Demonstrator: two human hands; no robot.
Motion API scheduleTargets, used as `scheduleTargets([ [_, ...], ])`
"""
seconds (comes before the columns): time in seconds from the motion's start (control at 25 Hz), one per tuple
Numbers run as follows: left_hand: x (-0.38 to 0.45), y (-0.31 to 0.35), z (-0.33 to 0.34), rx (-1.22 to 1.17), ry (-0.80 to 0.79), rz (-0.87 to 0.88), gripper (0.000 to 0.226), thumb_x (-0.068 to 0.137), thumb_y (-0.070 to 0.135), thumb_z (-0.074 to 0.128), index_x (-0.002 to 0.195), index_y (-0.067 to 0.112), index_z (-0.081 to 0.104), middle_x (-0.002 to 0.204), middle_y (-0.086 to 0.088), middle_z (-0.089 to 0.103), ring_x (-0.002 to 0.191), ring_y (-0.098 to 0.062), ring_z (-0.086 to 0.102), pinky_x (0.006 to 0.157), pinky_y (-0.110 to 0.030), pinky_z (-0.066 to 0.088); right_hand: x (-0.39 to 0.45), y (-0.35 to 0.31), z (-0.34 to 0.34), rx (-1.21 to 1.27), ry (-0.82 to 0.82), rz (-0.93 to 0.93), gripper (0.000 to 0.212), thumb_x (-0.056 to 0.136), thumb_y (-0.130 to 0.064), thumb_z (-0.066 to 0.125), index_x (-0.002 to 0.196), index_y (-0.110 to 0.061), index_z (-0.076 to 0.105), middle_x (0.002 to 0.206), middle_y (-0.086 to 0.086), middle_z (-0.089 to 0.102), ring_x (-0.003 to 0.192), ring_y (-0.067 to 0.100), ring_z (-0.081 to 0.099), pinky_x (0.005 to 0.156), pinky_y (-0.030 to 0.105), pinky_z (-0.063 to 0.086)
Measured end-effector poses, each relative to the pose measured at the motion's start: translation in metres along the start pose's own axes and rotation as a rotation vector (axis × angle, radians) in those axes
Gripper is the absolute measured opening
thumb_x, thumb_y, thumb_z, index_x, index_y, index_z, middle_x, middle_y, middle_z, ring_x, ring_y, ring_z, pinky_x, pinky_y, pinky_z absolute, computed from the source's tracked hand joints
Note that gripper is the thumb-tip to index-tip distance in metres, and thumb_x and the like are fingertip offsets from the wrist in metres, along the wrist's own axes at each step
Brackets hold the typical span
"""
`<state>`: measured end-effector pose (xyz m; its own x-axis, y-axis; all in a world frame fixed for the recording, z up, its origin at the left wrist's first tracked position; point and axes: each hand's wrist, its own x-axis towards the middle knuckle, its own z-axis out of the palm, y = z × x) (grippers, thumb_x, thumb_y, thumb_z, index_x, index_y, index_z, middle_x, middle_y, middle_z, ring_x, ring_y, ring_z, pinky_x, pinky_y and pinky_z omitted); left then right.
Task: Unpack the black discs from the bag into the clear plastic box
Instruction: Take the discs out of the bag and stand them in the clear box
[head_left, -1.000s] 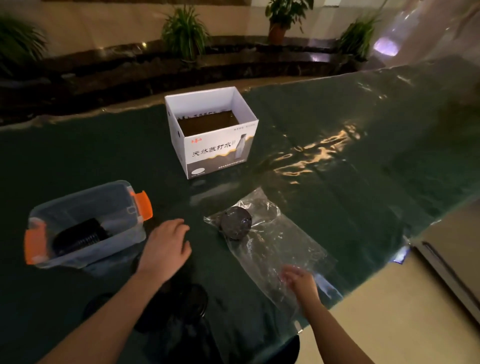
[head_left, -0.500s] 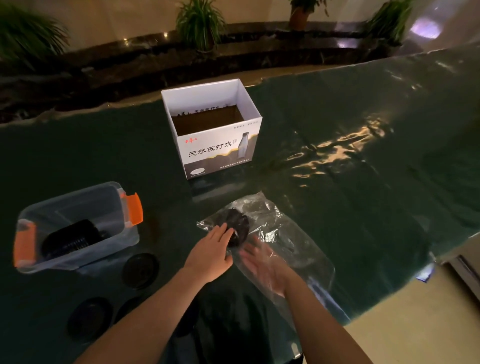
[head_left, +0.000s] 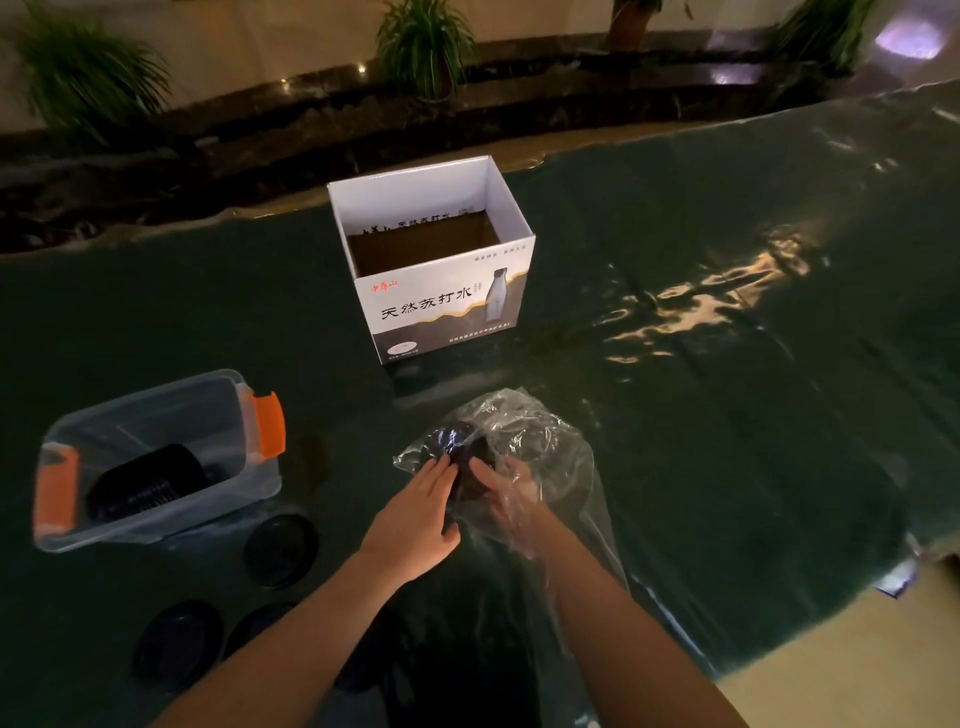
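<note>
A clear plastic bag (head_left: 524, 431) lies on the dark green table with a stack of black discs (head_left: 457, 441) inside its far end. My right hand (head_left: 506, 493) is inside the bag, fingers on the near side of the stack. My left hand (head_left: 415, 514) presses on the bag from outside, fingertips against the stack's left side. The clear plastic box (head_left: 156, 457) with orange latches stands at the left and holds a row of black discs (head_left: 145, 483). Three loose black discs (head_left: 280, 548) lie flat on the table in front of the box.
An open white cardboard box (head_left: 441, 270) with printed lettering stands beyond the bag. The table's right edge (head_left: 831, 613) drops to a beige floor. Potted plants line a dark ledge at the back.
My left hand moved from near the clear box to the bag. My right hand went from the bag's near end into the bag, up to the disc stack.
</note>
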<state>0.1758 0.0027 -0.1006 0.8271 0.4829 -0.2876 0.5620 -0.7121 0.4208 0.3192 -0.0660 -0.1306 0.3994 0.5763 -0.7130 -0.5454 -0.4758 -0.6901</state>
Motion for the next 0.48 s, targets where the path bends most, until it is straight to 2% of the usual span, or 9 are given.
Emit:
scheduleTargets([
  [0.04,0.000,0.000,0.000,-0.004,0.002,0.008,0.074,0.092,0.033,0.053,0.152,0.018,0.012,0.162,0.003,0.009,0.148,-0.011,0.005,0.118,-0.030,0.021,0.000,-0.001,0.002,-0.015,0.023,-0.002,0.070,0.087,-0.026,0.068,0.143,-0.009,0.029,0.116,0.001,0.053,0.109,0.022,0.053,0.085,0.031,0.053],
  [0.12,-0.002,0.000,0.000,-0.004,0.009,0.025,0.074,0.092,0.031,0.053,0.152,0.018,0.012,0.161,0.003,0.011,0.148,-0.011,0.006,0.118,-0.029,0.018,0.002,0.001,0.002,-0.065,0.063,-0.022,0.080,0.081,-0.035,0.072,0.144,-0.013,0.028,0.133,0.009,0.048,0.125,0.032,0.048,0.103,0.044,0.044],
  [0.16,-0.003,0.000,0.000,-0.005,0.016,0.033,0.074,0.092,0.030,0.054,0.152,0.018,0.013,0.161,0.003,0.012,0.148,-0.012,0.007,0.117,-0.029,0.018,0.003,0.002,0.002,-0.074,0.067,-0.016,0.080,0.082,-0.033,0.073,0.144,-0.013,0.027,0.134,0.010,0.045,0.129,0.034,0.045,0.105,0.046,0.041],
  [0.2,-0.005,0.000,0.001,-0.001,0.034,0.042,0.075,0.091,0.028,0.056,0.152,0.018,0.013,0.161,0.002,0.014,0.147,-0.012,0.010,0.117,-0.029,0.018,0.005,0.005,0.000,-0.084,0.064,-0.006,0.078,0.083,-0.028,0.072,0.145,-0.014,0.026,0.134,0.011,0.044,0.130,0.036,0.044,0.102,0.045,0.044],
  [0.28,-0.008,-0.004,0.003,0.030,0.110,0.053,0.081,0.087,0.023,0.062,0.152,0.016,0.013,0.159,-0.002,0.021,0.146,-0.016,0.018,0.117,-0.031,0.020,0.002,0.005,-0.004,-0.094,0.052,0.011,0.072,0.086,-0.018,0.067,0.145,-0.015,0.025,0.129,0.011,0.045,0.125,0.035,0.047,0.080,0.037,0.052],
  [0.36,-0.010,-0.009,0.006,0.034,0.170,0.008,0.088,0.084,0.018,0.066,0.151,0.011,0.011,0.158,-0.007,0.024,0.145,-0.019,0.023,0.117,-0.032,0.022,-0.003,0.009,-0.010,-0.080,0.056,0.013,0.064,0.089,-0.012,0.059,0.143,-0.018,0.026,0.129,0.013,0.047,0.113,0.030,0.052,0.067,0.030,0.055],
  [0.4,-0.009,-0.011,0.008,0.030,0.172,-0.016,0.089,0.084,0.016,0.065,0.151,0.009,0.009,0.159,-0.008,0.022,0.145,-0.020,0.023,0.118,-0.032,0.021,-0.007,0.012,-0.016,-0.060,0.068,0.022,0.059,0.090,-0.010,0.057,0.140,-0.019,0.027,0.128,0.014,0.049,0.109,0.028,0.053,0.068,0.031,0.057],
  [0.48,-0.006,-0.013,0.013,0.040,0.119,-0.005,0.088,0.085,0.014,0.062,0.152,0.010,0.005,0.160,-0.008,0.017,0.147,-0.020,0.018,0.119,-0.031,0.018,-0.012,0.017,-0.028,-0.044,0.082,0.026,0.058,0.091,-0.002,0.056,0.139,-0.017,0.027,0.131,0.018,0.049,0.112,0.034,0.057,0.081,0.039,0.059],
])
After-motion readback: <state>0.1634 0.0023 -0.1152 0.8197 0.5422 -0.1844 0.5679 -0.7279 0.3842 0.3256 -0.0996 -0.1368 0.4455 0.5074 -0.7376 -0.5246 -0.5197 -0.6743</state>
